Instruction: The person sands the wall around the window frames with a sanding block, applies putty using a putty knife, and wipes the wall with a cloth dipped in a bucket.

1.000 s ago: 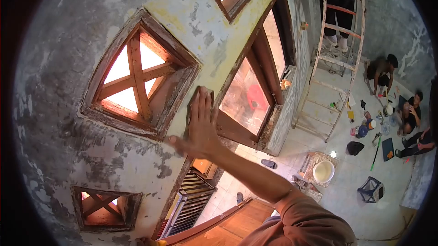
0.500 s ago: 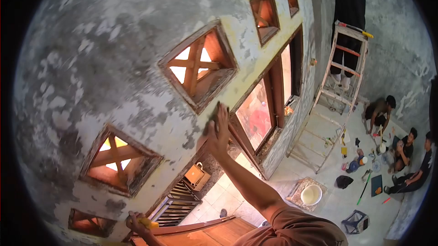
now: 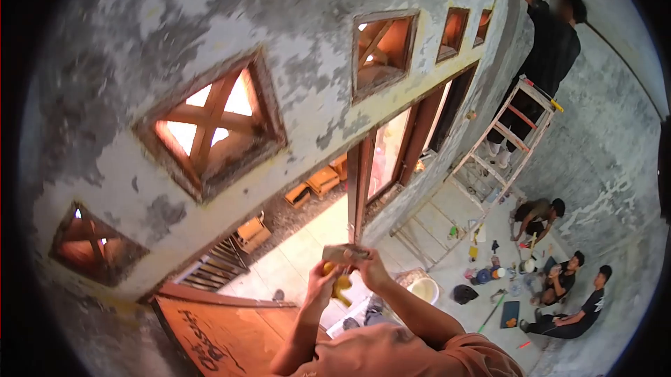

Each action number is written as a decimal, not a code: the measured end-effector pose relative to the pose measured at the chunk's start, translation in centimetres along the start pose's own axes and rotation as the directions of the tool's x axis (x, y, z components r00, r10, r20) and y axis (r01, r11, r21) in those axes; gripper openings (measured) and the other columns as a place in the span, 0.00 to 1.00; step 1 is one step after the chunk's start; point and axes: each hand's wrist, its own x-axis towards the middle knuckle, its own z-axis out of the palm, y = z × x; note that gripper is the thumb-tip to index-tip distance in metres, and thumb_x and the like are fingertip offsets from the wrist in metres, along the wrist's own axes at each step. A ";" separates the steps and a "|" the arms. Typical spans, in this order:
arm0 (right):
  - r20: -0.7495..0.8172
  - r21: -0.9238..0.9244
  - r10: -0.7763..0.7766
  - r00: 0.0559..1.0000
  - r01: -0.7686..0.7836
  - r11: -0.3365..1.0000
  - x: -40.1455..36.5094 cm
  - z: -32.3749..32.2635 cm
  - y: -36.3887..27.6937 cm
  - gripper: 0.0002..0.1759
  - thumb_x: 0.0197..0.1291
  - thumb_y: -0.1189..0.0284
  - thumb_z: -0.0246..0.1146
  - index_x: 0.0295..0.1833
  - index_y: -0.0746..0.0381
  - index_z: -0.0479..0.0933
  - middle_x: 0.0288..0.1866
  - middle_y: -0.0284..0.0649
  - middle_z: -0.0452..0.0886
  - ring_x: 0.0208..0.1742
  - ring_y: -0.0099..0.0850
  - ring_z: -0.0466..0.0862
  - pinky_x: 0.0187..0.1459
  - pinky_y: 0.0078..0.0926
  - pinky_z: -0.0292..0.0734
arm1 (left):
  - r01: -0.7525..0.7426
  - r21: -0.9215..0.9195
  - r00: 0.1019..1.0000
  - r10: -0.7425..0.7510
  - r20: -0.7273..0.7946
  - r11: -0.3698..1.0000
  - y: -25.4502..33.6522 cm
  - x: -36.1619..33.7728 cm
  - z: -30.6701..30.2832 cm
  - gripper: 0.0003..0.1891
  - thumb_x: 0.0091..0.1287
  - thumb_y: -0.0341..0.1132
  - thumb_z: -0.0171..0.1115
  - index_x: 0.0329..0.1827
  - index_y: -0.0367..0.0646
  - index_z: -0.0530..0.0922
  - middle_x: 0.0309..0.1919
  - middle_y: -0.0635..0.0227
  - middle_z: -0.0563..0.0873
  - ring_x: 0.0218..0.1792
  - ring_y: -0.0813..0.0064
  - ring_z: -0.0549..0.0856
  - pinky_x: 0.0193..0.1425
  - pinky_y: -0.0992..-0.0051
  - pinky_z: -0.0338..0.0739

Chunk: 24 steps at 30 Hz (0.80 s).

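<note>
Both of my hands are together in front of my chest, well out from the wall. My left hand (image 3: 320,286) is closed around a yellow-handled tool (image 3: 341,289), whose curved yellow part hangs below the fingers. A flat brownish-grey piece (image 3: 341,253) lies across the top of both hands, seemingly the head of that tool; its exact kind I cannot make out. The fingers of my right hand (image 3: 375,272) grip this flat piece from the right. Patchy grey and white plaster covers the wall (image 3: 307,125), with cross-barred wooden vents (image 3: 213,122) set into it.
A wooden door panel (image 3: 231,331) stands below left, near an open doorway. On the right, a person in black (image 3: 552,45) is on a ladder (image 3: 509,136), reaching to the wall. Several people (image 3: 563,279) sit on the floor among tools and containers. A white bucket (image 3: 423,290) stands below.
My right hand has come off the wall and down to my left hand, which rose from the lower left with the yellow tool. The view has shifted, bringing the ladder person's upper body into sight.
</note>
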 end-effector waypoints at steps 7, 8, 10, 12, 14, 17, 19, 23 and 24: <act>-0.153 -0.089 -0.227 0.962 0.215 0.972 -2.5 -0.8 -1.8 0.24 0.66 0.60 0.63 0.60 0.64 0.74 0.49 0.35 0.82 0.50 0.24 0.80 0.52 0.25 0.73 | -0.106 -0.179 0.990 0.121 0.072 0.978 0.2 0.5 3.7 0.10 0.65 0.29 0.67 0.47 0.37 0.80 0.35 0.70 0.85 0.32 0.82 0.83 0.36 0.79 0.79; -0.143 -0.098 -0.222 0.965 0.209 0.973 -2.8 -0.6 -1.8 0.24 0.66 0.60 0.63 0.60 0.64 0.74 0.49 0.35 0.82 0.50 0.24 0.80 0.52 0.25 0.73 | -0.115 -0.202 0.988 0.133 0.080 0.973 1.1 0.4 4.2 0.10 0.65 0.28 0.66 0.48 0.38 0.79 0.36 0.70 0.85 0.33 0.83 0.83 0.37 0.79 0.79; 0.020 0.122 -0.176 0.984 0.172 0.978 -2.9 0.3 -1.9 0.25 0.65 0.64 0.64 0.63 0.66 0.71 0.52 0.37 0.80 0.53 0.25 0.79 0.58 0.25 0.72 | -0.180 -0.231 0.982 0.188 0.013 0.956 1.5 1.0 4.2 0.09 0.66 0.28 0.66 0.47 0.39 0.79 0.36 0.71 0.84 0.34 0.83 0.82 0.38 0.79 0.79; 0.122 0.090 -0.156 0.980 0.145 0.985 -2.6 1.2 -1.5 0.29 0.63 0.68 0.66 0.66 0.66 0.68 0.58 0.40 0.78 0.58 0.27 0.78 0.60 0.27 0.71 | -0.258 -0.256 0.966 0.249 -0.066 0.932 1.8 1.6 3.9 0.09 0.66 0.28 0.65 0.47 0.40 0.78 0.37 0.72 0.84 0.35 0.83 0.82 0.39 0.80 0.78; 0.154 -0.204 -0.305 0.940 0.332 0.921 -2.3 2.8 -0.8 0.32 0.59 0.73 0.69 0.68 0.67 0.67 0.60 0.40 0.77 0.59 0.26 0.77 0.60 0.28 0.72 | -0.326 -0.194 0.945 0.319 -0.065 0.925 2.5 1.7 3.1 0.11 0.67 0.28 0.64 0.51 0.42 0.77 0.40 0.70 0.83 0.38 0.80 0.83 0.42 0.79 0.81; 0.144 -0.229 -0.178 0.973 0.208 0.951 -1.4 2.7 -0.7 0.32 0.56 0.77 0.70 0.66 0.67 0.67 0.55 0.40 0.80 0.53 0.27 0.81 0.54 0.27 0.76 | -0.338 -0.174 0.939 0.320 -0.127 0.925 3.8 0.8 2.8 0.08 0.67 0.29 0.64 0.47 0.44 0.76 0.38 0.73 0.82 0.37 0.83 0.82 0.40 0.80 0.79; 0.226 -0.273 -0.096 0.969 0.157 0.949 -0.9 2.6 -1.1 0.28 0.57 0.78 0.69 0.63 0.67 0.69 0.49 0.41 0.83 0.46 0.26 0.84 0.47 0.22 0.79 | -0.349 -0.202 0.931 0.315 -0.182 0.915 5.4 0.0 2.7 0.07 0.68 0.29 0.63 0.45 0.44 0.75 0.36 0.74 0.82 0.36 0.85 0.81 0.39 0.81 0.77; 0.338 -0.221 -0.019 0.941 0.099 0.970 -1.4 1.6 -0.5 0.24 0.58 0.78 0.68 0.60 0.68 0.73 0.46 0.40 0.84 0.47 0.25 0.83 0.48 0.24 0.79 | -0.349 -0.276 0.935 0.313 -0.164 0.896 5.5 0.5 1.9 0.07 0.67 0.29 0.64 0.45 0.45 0.76 0.36 0.75 0.82 0.35 0.84 0.80 0.39 0.82 0.75; 0.342 -0.216 -0.024 0.939 0.103 0.971 -1.5 1.0 -0.2 0.24 0.58 0.78 0.68 0.60 0.68 0.73 0.46 0.40 0.84 0.47 0.25 0.83 0.48 0.24 0.79 | -0.352 -0.269 0.934 0.318 -0.163 0.896 5.2 0.4 1.8 0.07 0.67 0.29 0.64 0.45 0.45 0.76 0.36 0.75 0.82 0.35 0.84 0.80 0.39 0.82 0.75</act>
